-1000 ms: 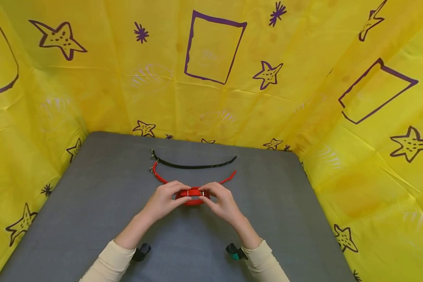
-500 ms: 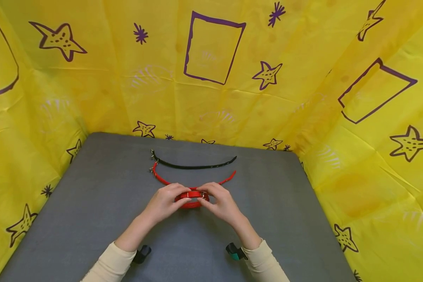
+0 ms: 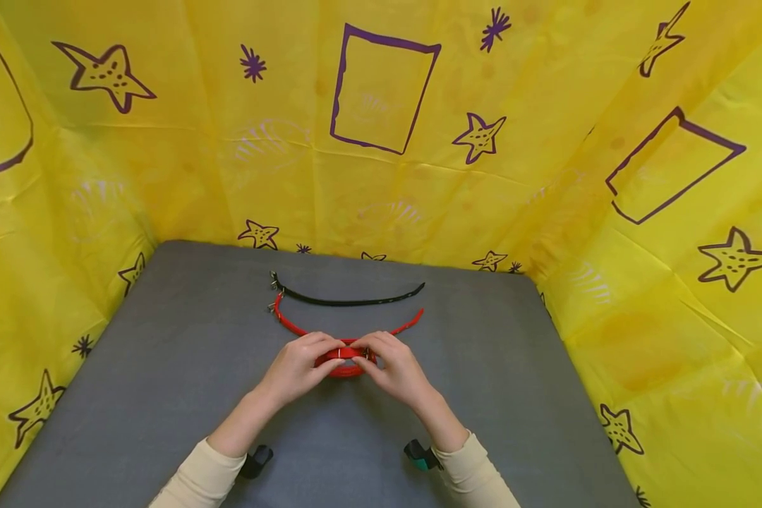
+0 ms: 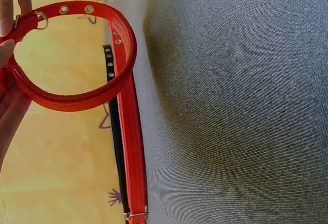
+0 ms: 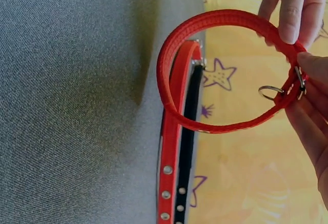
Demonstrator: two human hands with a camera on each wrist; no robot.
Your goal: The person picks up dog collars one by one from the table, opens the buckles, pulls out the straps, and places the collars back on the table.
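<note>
A red dog collar, bent round into a loop (image 5: 164, 80), is held up between both hands, its metal buckle (image 5: 300, 78) and D-ring (image 5: 267, 92) towards the fingers. My left hand (image 3: 295, 368) pinches the strap from the left between thumb and fingers. From the right, my right hand (image 3: 395, 367) pinches it at the buckle, fingers partly covering the metal in the head view. Eyelets (image 4: 89, 9) show along the band. Just behind the loop a second red collar (image 3: 413, 321) lies stretched out in a shallow curve, its middle hidden by the hands.
Beyond the red one, a black collar (image 3: 349, 303) lies curved the same way, metal fittings at its left end. All rest on a grey cloth-covered table (image 3: 165, 367). Yellow fabric walls (image 3: 279, 183) with purple drawings stand behind and at both sides.
The right fingers have slid slightly left along the strap, closer to the left hand, and cover more of the buckle. The looped collar sits a little lower in view; the lying collars stay put.
</note>
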